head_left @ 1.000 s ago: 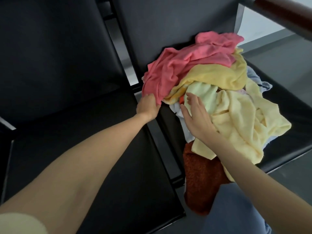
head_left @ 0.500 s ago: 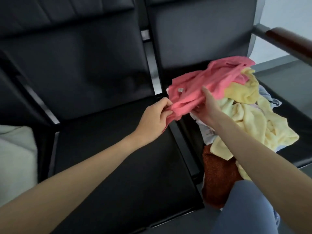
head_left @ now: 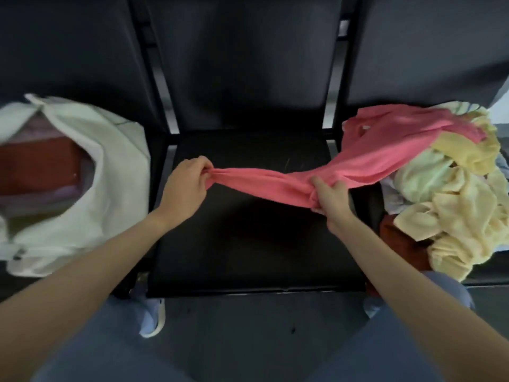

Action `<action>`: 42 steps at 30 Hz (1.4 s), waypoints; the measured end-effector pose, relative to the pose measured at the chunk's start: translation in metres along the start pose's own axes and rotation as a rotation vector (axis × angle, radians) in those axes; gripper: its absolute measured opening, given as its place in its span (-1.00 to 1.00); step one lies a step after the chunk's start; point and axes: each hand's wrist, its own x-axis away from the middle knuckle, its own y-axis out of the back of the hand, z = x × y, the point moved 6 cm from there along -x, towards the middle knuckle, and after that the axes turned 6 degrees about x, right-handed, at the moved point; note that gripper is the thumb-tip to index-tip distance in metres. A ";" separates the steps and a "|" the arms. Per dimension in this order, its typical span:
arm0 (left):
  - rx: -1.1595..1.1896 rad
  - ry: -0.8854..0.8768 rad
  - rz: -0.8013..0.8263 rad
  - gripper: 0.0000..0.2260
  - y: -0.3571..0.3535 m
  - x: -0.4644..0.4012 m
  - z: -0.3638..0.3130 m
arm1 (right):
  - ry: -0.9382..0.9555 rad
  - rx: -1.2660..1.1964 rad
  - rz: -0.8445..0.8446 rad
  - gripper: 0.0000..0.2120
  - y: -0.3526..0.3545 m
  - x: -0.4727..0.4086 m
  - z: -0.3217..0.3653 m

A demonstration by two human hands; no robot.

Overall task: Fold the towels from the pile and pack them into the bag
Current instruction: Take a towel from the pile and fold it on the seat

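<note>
Towels lie heaped in a pile (head_left: 451, 194) on the seat to the right of the empty middle seat (head_left: 248, 244), which looks kept bare as a folding surface. On the seat to the left of that middle seat sits the white bag (head_left: 82, 172), mouth open toward the person, with dark red and pale folded cloth already inside; so packing is partly done, I judge. A pink towel (head_left: 358, 161) stretches from the top of the pile out over the middle seat, bunched into a rope, probably because it is being drawn clear before it can be spread. The right hand (head_left: 330, 194) is clenched on the towel near the middle seat's right edge. The left hand (head_left: 187, 186) is clamped on the towel's free end over the seat's back-left part. Both hands are well apart, the cloth taut between them.
</note>
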 end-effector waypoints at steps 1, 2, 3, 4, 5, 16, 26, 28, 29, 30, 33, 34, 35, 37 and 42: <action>-0.034 0.039 -0.024 -0.92 0.004 0.010 0.012 | 0.018 0.075 0.053 -0.66 -0.015 0.015 -0.010; -0.064 0.076 -0.037 -0.91 0.006 0.019 0.022 | 0.008 0.132 0.113 -0.62 -0.029 0.029 -0.020; -0.089 0.109 -0.041 -0.91 0.008 0.028 0.031 | -0.026 0.171 0.177 -0.61 -0.041 0.039 -0.033; -0.113 0.137 -0.040 -0.92 0.008 0.036 0.039 | -0.077 0.206 0.249 -0.64 -0.053 0.049 -0.045; -0.143 0.159 -0.041 -0.93 0.009 0.044 0.046 | -0.131 0.243 0.329 -0.68 -0.063 0.058 -0.056; -0.129 0.325 0.139 -0.86 -0.021 0.090 0.082 | 0.111 0.795 0.197 -0.75 -0.031 0.010 -0.072; -0.037 0.176 0.451 -0.70 -0.115 0.107 0.002 | 0.546 1.458 0.207 -0.65 -0.006 -0.038 -0.071; 0.078 0.178 0.358 -0.86 -0.107 0.102 -0.001 | 0.604 1.510 0.198 -0.71 -0.003 -0.041 -0.068; 0.140 0.185 0.268 -0.93 -0.097 0.099 -0.001 | 0.633 1.523 0.197 -0.74 -0.002 -0.043 -0.066; 0.198 0.207 0.167 -0.93 -0.085 0.096 0.000 | 0.659 1.529 0.199 -0.77 -0.001 -0.045 -0.065; 0.295 0.306 -0.117 -0.86 -0.044 0.090 0.012 | 0.749 1.560 0.198 -0.82 -0.004 -0.047 -0.064; 0.305 0.354 -0.188 -0.85 -0.034 0.090 0.019 | 0.762 1.554 0.195 -0.82 -0.006 -0.047 -0.064; 0.312 0.406 -0.237 -0.85 -0.026 0.090 0.028 | 0.764 1.522 0.188 -0.83 -0.008 -0.047 -0.064; 0.328 0.517 -0.267 -0.90 -0.020 0.094 0.046 | 0.763 1.395 0.169 -0.91 -0.015 -0.041 -0.061; 0.469 0.658 -0.198 -0.88 -0.026 0.108 0.064 | 0.745 1.039 0.222 -0.92 -0.050 -0.003 -0.069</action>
